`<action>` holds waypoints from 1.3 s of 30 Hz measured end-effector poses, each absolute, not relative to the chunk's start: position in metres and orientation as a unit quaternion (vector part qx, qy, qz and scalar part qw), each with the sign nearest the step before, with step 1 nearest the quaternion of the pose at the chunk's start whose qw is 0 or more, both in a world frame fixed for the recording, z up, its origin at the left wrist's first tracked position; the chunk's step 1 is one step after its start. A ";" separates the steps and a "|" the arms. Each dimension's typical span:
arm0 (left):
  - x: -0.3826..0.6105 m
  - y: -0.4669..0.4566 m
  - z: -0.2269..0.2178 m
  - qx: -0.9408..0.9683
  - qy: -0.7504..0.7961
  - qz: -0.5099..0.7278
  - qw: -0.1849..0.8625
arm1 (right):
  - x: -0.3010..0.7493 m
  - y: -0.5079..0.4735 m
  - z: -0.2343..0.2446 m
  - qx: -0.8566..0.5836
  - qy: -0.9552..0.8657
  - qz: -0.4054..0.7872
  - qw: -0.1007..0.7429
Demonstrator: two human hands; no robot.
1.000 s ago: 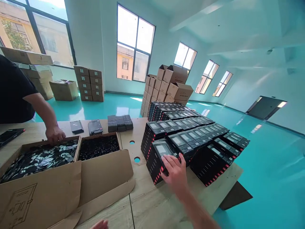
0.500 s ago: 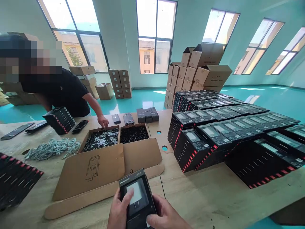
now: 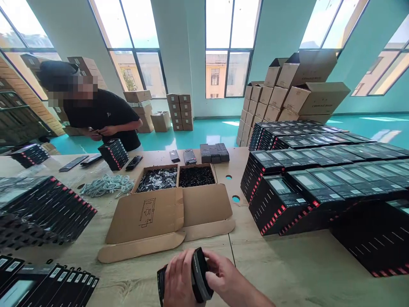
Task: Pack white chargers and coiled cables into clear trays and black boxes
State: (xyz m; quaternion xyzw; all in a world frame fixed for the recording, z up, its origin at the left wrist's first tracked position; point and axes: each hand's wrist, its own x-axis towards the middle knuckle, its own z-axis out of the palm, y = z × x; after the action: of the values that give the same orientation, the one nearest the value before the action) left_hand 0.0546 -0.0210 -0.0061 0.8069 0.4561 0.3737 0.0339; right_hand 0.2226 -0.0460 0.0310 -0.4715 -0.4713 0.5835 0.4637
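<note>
A black retail box (image 3: 200, 273) is held between my two hands at the near edge of the table. It is turned so that a narrow side faces up and towards me. My left hand (image 3: 179, 275) wraps over its left part, fingers closed across it. My right hand (image 3: 222, 272) grips the right side, with the thumb near the lower end and the fingers at the top. The hands hide much of the box, including its printed front. Just beyond it lie the flaps of an opened cardboard box (image 3: 147, 217).
Trays of flat black-and-silver pieces (image 3: 158, 179) and small black parts (image 3: 196, 175) stand ahead. Grey cables (image 3: 108, 185) lie left of them. Stacked black boxes fill the right (image 3: 287, 196) and left (image 3: 47, 209). Across the table, a person (image 3: 102, 113) holds something small.
The black box has been turned from front-up to narrow side up, and my left hand now covers it. The view has swung left. The person has drawn their hand back from the tray.
</note>
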 end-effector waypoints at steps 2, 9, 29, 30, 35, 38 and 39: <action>0.053 -0.022 -0.010 0.830 0.438 0.343 -0.027 | 0.220 -0.044 0.029 -0.455 -0.483 0.594 0.455; 0.043 -0.017 -0.020 0.887 0.363 0.265 -0.106 | 0.209 -0.042 -0.005 -0.488 -0.456 0.584 0.461; 0.044 -0.018 -0.014 0.825 0.490 0.266 -0.092 | 0.211 -0.039 -0.011 -0.607 -0.587 0.213 0.492; 0.045 -0.016 -0.010 0.819 0.499 0.263 -0.108 | 0.208 -0.038 -0.010 -0.614 -0.614 0.193 0.457; 0.041 -0.007 -0.011 0.814 0.512 0.246 -0.124 | 0.192 -0.025 -0.019 -0.645 -0.561 0.369 0.364; 0.025 -0.008 -0.027 0.803 0.545 0.222 -0.094 | 0.199 -0.012 -0.024 -0.597 -0.457 0.478 0.454; 0.016 -0.009 -0.035 0.797 0.564 0.204 -0.079 | 0.205 -0.008 -0.024 -0.565 -0.406 0.522 0.492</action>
State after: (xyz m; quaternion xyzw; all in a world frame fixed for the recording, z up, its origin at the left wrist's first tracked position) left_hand 0.0162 -0.0090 -0.0348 0.7966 0.5636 0.2037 -0.0794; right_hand 0.2050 -0.0076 -0.0236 -0.5653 -0.4065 0.5223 0.4923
